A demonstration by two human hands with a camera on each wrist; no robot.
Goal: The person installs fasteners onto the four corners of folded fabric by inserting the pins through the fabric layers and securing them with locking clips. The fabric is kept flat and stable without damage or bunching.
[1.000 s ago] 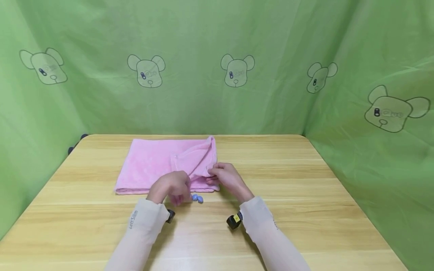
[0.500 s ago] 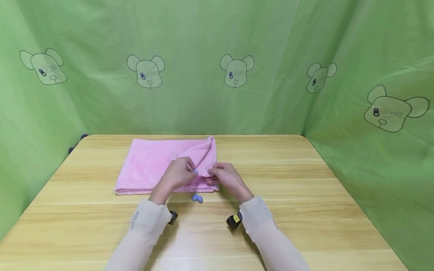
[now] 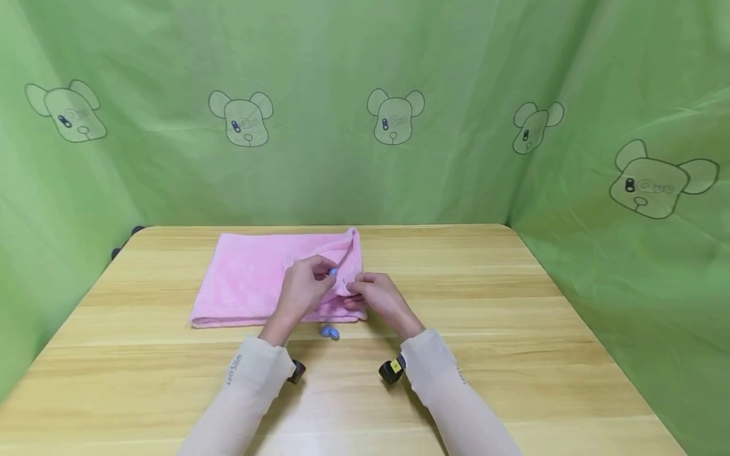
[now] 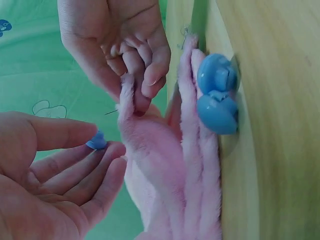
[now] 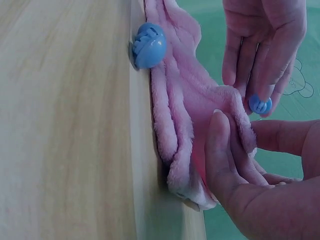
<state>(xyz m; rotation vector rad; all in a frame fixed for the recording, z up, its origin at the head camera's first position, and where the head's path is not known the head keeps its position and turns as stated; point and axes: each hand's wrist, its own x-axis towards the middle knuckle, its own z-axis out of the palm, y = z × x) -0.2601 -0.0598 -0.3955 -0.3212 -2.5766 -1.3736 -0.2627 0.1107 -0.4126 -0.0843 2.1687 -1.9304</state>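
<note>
In the head view a folded pink plush cloth [image 3: 248, 272] lies on the table, its right near corner lifted. My right hand [image 3: 383, 301] pinches that raised edge between thumb and fingers. From the edge sticks a thin metal pin [image 4: 111, 112], visible in the left wrist view. My left hand [image 3: 302, 285] pinches a small round blue cap [image 4: 97, 141] between thumb and fingers, close to the pin but apart from it. Two glossy blue fasteners [image 3: 329, 332] sit side by side on the table, just in front of the cloth's near edge.
The wooden table [image 3: 485, 354] reaches well beyond the cloth on both sides. Green curtains [image 3: 319, 171] with bear-head prints enclose its back and sides. A black wrist camera [image 3: 391, 371] hangs under the right cuff, and another [image 3: 296, 371] under the left.
My left hand has risen from beside the fasteners on the table to the cloth's lifted corner, bringing the blue cap along. My right hand keeps its grip on the edge.
</note>
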